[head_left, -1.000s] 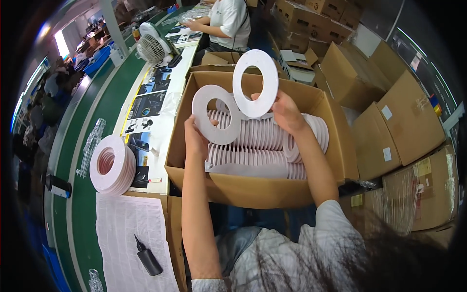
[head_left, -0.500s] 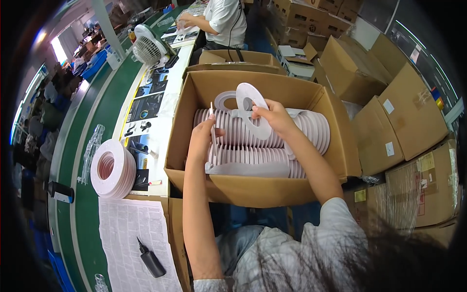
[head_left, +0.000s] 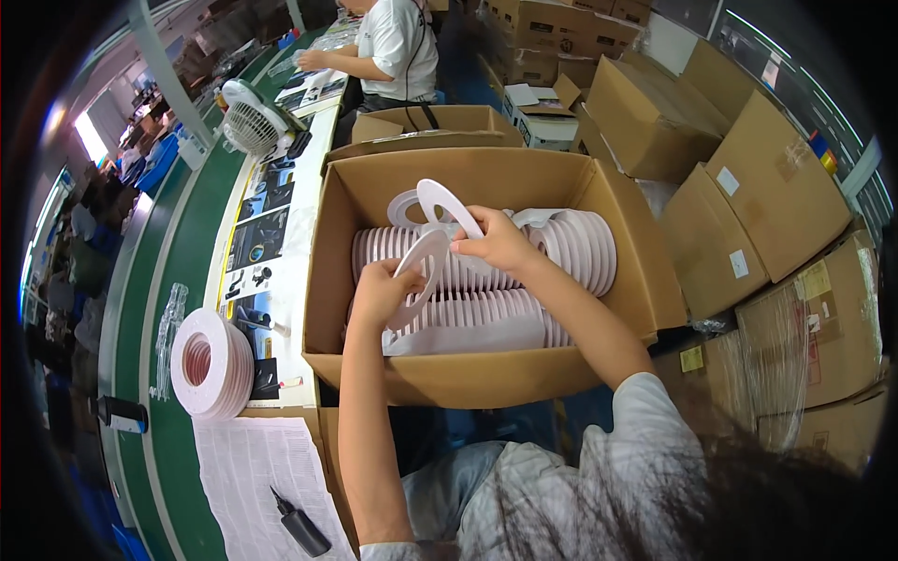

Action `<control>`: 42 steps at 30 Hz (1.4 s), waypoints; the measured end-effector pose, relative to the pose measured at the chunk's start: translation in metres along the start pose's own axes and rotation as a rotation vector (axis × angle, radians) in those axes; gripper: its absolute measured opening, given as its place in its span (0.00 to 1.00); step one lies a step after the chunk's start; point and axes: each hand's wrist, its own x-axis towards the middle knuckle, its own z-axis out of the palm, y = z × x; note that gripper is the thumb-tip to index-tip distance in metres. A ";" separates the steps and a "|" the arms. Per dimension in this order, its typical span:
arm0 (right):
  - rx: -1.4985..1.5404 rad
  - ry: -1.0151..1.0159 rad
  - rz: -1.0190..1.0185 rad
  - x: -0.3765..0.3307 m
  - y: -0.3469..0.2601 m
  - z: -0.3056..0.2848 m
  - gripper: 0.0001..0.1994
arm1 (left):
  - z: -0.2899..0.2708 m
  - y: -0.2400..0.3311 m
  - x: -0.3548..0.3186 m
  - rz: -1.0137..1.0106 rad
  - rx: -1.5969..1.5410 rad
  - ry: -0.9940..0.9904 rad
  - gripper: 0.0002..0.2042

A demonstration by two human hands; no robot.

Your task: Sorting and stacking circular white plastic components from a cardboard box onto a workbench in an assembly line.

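Note:
Both of my hands are over an open cardboard box [head_left: 468, 379] filled with rows of white rings [head_left: 486, 309] standing on edge. My left hand [head_left: 382, 292] grips one flat white ring [head_left: 427, 266], tilted above the near row. Just to its right, my right hand [head_left: 494, 241] pinches another white ring [head_left: 447, 201] by its lower edge. The two rings are close together; whether they touch I cannot tell. One more ring [head_left: 404, 208] leans at the back of the box, partly hidden.
On the left bench stands a stack of white rings [head_left: 213, 363]. Nearer lies a paper sheet [head_left: 245, 458] with a black bottle [head_left: 304, 531]. A fan [head_left: 253, 122] and a co-worker [head_left: 398, 51] are farther off. Large cartons [head_left: 762, 201] crowd the right side.
My left hand's ring has turned from edge-on to show its face. The right hand's ring has tilted flatter and come nearer the left one. The whole view has shifted slightly.

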 end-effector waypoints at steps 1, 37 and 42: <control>0.011 0.010 -0.009 0.001 -0.004 -0.002 0.21 | -0.003 -0.006 0.001 0.030 -0.042 0.016 0.11; -0.396 0.099 -0.070 -0.008 0.004 0.002 0.17 | 0.014 0.032 0.007 0.189 0.221 0.396 0.13; -0.685 0.061 -0.141 -0.009 -0.012 0.010 0.13 | 0.007 0.003 0.011 0.191 0.377 0.441 0.13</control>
